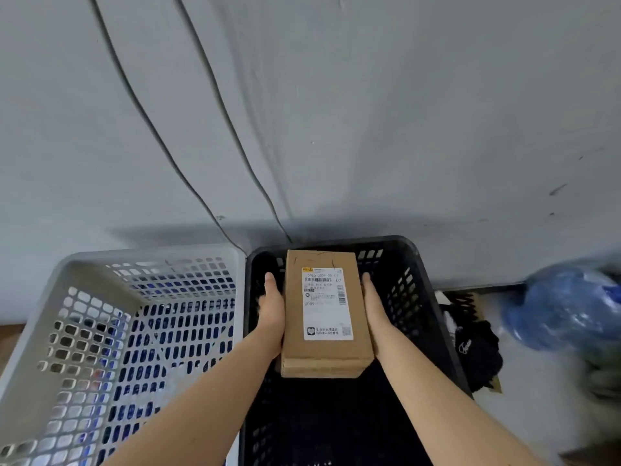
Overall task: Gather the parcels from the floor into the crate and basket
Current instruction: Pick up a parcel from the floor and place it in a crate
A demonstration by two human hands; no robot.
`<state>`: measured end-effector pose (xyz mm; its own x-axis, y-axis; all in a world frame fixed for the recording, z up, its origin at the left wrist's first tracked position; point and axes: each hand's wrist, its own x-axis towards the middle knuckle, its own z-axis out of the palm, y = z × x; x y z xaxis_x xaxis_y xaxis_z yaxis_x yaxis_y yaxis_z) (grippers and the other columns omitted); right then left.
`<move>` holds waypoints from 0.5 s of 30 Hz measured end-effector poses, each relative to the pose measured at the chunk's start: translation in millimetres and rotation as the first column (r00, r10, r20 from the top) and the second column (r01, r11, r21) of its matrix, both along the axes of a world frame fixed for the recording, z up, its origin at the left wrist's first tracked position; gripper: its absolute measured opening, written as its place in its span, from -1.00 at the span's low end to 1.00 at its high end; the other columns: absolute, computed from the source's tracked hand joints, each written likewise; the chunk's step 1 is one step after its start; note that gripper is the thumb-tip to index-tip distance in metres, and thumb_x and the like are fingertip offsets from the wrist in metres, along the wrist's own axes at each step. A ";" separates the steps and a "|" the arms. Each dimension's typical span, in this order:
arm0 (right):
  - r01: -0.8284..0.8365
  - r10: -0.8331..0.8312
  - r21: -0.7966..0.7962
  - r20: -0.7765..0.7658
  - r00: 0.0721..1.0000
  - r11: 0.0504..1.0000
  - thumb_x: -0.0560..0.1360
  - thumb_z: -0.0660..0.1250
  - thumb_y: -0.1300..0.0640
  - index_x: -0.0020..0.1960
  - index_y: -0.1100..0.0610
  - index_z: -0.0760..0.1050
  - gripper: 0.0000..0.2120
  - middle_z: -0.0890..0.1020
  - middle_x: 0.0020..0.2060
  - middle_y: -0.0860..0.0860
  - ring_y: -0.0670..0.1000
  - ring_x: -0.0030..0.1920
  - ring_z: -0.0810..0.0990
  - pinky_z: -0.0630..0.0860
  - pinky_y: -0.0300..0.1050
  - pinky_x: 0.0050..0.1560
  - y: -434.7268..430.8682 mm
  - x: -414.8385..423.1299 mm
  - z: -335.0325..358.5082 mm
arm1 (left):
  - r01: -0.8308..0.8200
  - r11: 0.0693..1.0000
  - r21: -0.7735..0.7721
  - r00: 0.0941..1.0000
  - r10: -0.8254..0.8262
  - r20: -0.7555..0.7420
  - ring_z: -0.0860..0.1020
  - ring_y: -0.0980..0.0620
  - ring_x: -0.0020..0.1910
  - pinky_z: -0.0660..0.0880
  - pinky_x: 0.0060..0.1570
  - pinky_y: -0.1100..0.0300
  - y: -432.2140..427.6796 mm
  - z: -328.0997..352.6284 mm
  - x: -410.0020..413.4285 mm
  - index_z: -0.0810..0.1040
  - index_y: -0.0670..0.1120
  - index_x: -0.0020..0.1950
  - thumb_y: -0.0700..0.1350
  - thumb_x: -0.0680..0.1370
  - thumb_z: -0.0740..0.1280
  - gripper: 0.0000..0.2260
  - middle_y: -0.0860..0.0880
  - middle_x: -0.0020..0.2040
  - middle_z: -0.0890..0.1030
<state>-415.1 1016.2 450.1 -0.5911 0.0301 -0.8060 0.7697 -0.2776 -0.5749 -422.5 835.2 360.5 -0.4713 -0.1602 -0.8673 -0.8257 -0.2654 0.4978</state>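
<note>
A brown cardboard parcel [324, 354] with a white shipping label hangs inside the black perforated crate [426, 297]. My left hand [273, 311] presses its left side and my right hand [373, 307] presses its right side, so both hold it between them. The crate's bottom is dark and I cannot tell what lies in it. To the left, touching the crate, stands a grey perforated basket [50, 317]; nothing shows inside it.
A grey wall with two thin cables [215, 95] rises right behind both containers. On the floor at the right lie a blurred blue plastic bag [564, 304] and a black item on cardboard [477, 348].
</note>
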 end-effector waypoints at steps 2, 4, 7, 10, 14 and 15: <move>0.001 0.001 0.059 -0.035 0.999 0.998 0.28 0.22 -0.60 0.34 0.01 0.49 -0.11 0.63 0.16 0.12 0.17 0.14 0.61 0.53 0.14 0.22 18.8 3.0 -4.2 | 0.025 0.999 -0.035 0.999 -0.026 -0.025 0.54 -0.23 0.23 0.46 0.21 -0.24 15.3 -24.4 -7.8 0.43 0.09 0.40 0.73 -0.02 0.11 0.15 -0.10 0.38 0.48; 0.041 -0.033 0.070 -0.109 0.993 0.997 0.04 0.36 -0.63 0.42 0.05 0.40 0.14 0.61 0.23 0.13 0.20 0.17 0.62 0.51 0.22 0.26 40.0 1.2 -5.1 | 0.058 0.998 0.032 0.997 -0.057 -0.042 0.59 -0.21 0.16 0.50 0.18 -0.20 34.4 33.7 -4.0 0.53 0.04 0.27 0.66 0.18 0.14 -0.08 -0.12 0.28 0.57; -0.021 0.073 0.221 -0.229 0.971 0.975 0.34 0.46 -0.30 0.39 0.12 0.30 -0.19 0.60 0.18 0.16 0.19 0.08 0.64 0.59 0.14 0.11 52.4 -0.9 39.5 | 0.200 0.970 0.139 0.973 -0.179 -0.148 0.67 -0.14 -0.03 0.61 -0.03 -0.03 64.4 106.6 12.6 0.57 0.00 0.17 0.34 0.51 0.15 -0.50 -0.11 0.00 0.70; -0.122 0.225 0.403 -0.221 0.949 0.907 0.53 0.36 0.04 0.49 -0.03 0.13 -0.37 0.49 0.27 0.09 0.12 0.10 0.60 0.60 0.07 0.03 65.7 -5.3 43.9 | 0.297 0.943 0.151 0.947 -0.271 -0.169 0.66 -0.09 -0.04 0.59 -0.20 0.09 82.8 111.4 27.2 0.46 0.03 0.26 0.13 0.56 0.26 -0.68 -0.09 0.04 0.68; -0.241 0.370 0.521 -0.158 0.916 0.819 0.60 0.18 0.21 0.50 -0.02 0.14 -0.49 0.48 0.32 0.03 0.03 0.11 0.56 0.57 -0.09 -0.09 56.3 3.4 20.5 | 0.275 0.960 0.047 0.930 -0.253 -0.267 0.64 0.05 -0.06 0.57 -0.29 0.22 86.9 90.9 43.3 0.40 0.02 0.36 -0.13 0.61 0.28 -0.68 0.03 0.04 0.64; -0.256 0.394 0.554 -0.144 0.908 0.792 0.61 0.15 0.23 0.50 -0.01 0.14 -0.50 0.48 0.33 0.03 0.01 0.11 0.55 0.57 -0.09 -0.04 52.9 8.0 10.6 | 0.290 0.957 0.015 0.920 -0.275 -0.279 0.61 0.09 -0.06 0.56 -0.29 0.26 85.7 87.7 45.4 0.36 0.04 0.39 -0.17 0.62 0.25 -0.65 0.08 0.04 0.62</move>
<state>-407.1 1069.1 460.7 -0.8119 0.1673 -0.5592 0.5791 0.3512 -0.7357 -377.1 920.9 448.2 -0.7080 0.0588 -0.7038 -0.7062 -0.0744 0.7041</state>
